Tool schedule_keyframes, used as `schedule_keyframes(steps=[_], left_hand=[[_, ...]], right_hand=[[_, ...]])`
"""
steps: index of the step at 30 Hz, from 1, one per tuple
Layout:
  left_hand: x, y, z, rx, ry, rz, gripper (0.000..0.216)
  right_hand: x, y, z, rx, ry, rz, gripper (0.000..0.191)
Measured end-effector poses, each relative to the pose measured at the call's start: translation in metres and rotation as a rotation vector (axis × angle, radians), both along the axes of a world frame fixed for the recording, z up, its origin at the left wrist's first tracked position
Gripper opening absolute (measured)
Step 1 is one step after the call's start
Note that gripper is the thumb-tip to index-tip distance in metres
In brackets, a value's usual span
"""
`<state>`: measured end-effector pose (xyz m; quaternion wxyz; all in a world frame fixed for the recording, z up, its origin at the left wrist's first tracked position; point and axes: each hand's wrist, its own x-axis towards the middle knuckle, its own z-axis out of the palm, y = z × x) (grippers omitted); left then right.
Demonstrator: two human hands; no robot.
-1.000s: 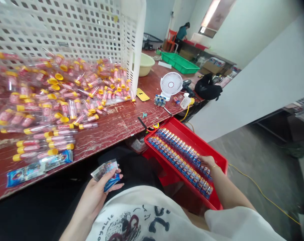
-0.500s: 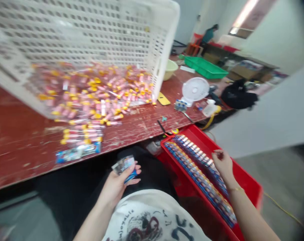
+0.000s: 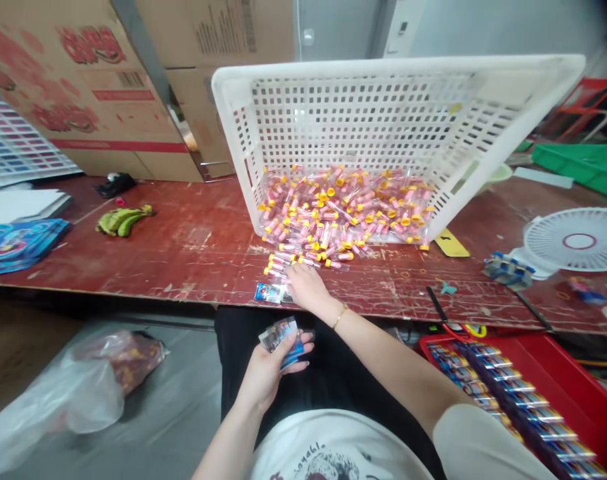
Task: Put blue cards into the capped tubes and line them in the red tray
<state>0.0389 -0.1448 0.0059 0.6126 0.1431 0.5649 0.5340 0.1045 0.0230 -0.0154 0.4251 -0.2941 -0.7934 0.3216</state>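
My left hand (image 3: 278,360) is closed on a small stack of flat printed plastic wrappers (image 3: 292,353), blue and clear, above my lap. At the table's front edge my right hand (image 3: 308,288) reaches down onto a short row of pink tubes with yellow caps (image 3: 276,265). Its fingers are together and bent, with the tips partly hidden, so what they hold cannot be made out. Beside them a blue printed wrapper (image 3: 268,292) lies flat on the edge. Behind, a heap of the same tubes (image 3: 328,207) spills from a tipped white basket (image 3: 353,73).
A red bin (image 3: 558,367) with rows of blue packs stands low at right. On the table (image 3: 193,260) lie bananas (image 3: 126,219), blue printed bags (image 3: 21,243), a yellow phone-shaped item (image 3: 452,243), scissors (image 3: 446,320) and a white fan (image 3: 573,240). Cardboard boxes (image 3: 133,100) stand behind.
My right hand has moved left from over the red bin to the row of tubes at the table edge. My left hand keeps its wrappers. The view has turned left.
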Motion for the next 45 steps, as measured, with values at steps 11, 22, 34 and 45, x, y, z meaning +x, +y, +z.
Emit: schedule_keyframes(steps=[11, 22, 34, 45], left_hand=[[0.012, 0.011, 0.005, 0.086, 0.060, -0.124, 0.032], [0.053, 0.015, 0.020, 0.142, 0.125, -0.248, 0.032], [0.055, 0.015, 0.012, 0.139, 0.061, -0.251, 0.030], [0.056, 0.018, 0.010, 0.154, 0.069, -0.195, 0.034]], right_hand=[[0.100, -0.034, 0.029, -0.406, 0.264, 0.010, 0.031], [0.155, -0.079, 0.102, 0.239, -0.016, 0.089, 0.012], [0.156, -0.082, 0.094, 0.283, -0.021, 0.033, 0.012], [0.149, -0.078, 0.086, 0.142, -0.019, 0.068, 0.008]])
